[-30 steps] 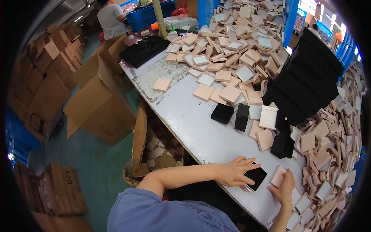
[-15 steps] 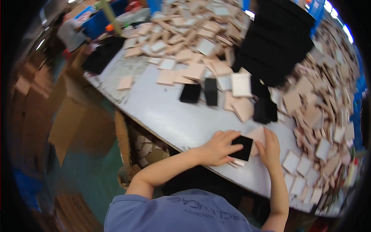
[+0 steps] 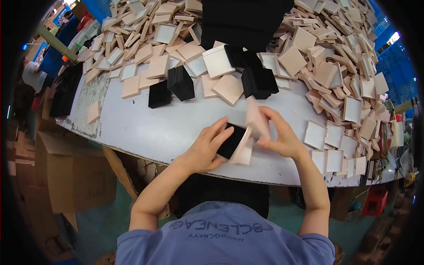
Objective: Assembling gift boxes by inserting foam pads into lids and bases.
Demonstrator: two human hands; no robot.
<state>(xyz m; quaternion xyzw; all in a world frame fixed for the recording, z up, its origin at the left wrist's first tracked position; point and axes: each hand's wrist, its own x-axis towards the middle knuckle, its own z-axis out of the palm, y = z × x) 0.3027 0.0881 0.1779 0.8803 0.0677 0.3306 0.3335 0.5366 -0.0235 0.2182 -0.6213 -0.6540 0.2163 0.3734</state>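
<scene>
My left hand [image 3: 201, 150] grips a shallow pale pink box with a black pad [image 3: 231, 141] inside it, tilted a little above the table. Its thumb and fingers clasp the box's left side. My right hand [image 3: 285, 139] pinches a pale pink box lid [image 3: 256, 118], which is smeared by motion and stands nearly on edge beside the box's upper right corner. Another pale pink piece [image 3: 245, 153] shows beneath the box; whether it is held or lies on the table I cannot tell.
Heaps of pink and white box halves [image 3: 304, 39] cover the back and right of the white table [image 3: 128, 132]. Black pad stacks [image 3: 181, 83] stand beyond my hands, with a large black sheet pile [image 3: 243, 22] behind. A cardboard box [image 3: 73, 168] sits below the table's left edge.
The view has turned, so the table now lies more level. My right hand has moved the pink lid up and apart from the black-padded box, which stays in my left hand.
</scene>
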